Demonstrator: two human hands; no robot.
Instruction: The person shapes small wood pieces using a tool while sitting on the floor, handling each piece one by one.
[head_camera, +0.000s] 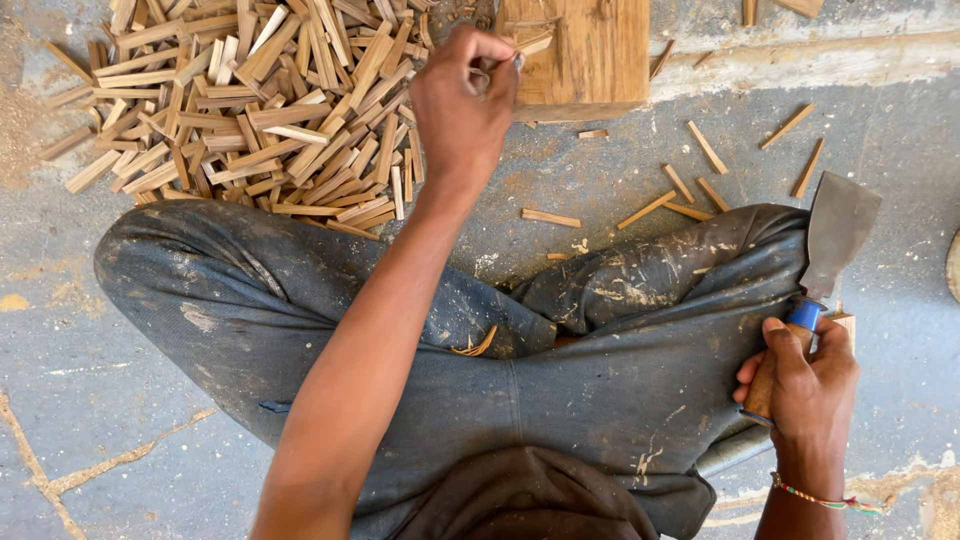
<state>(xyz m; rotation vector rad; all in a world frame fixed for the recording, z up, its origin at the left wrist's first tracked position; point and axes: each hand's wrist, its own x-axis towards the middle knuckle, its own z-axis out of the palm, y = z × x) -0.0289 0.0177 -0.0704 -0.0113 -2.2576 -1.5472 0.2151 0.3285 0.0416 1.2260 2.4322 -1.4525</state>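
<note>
The person sits cross-legged on the concrete floor (600, 180). The left hand (462, 100) is clenched around a thin wood sliver (527, 45) at the near edge of a wooden block (590, 60), just beside a pile of wood sticks (240, 100). The right hand (800, 375) grasps a broad-bladed chisel (830, 235), resting by the right knee.

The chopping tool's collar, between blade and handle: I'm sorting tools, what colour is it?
Blue, on the chopping tool in the right hand; head view.
</note>
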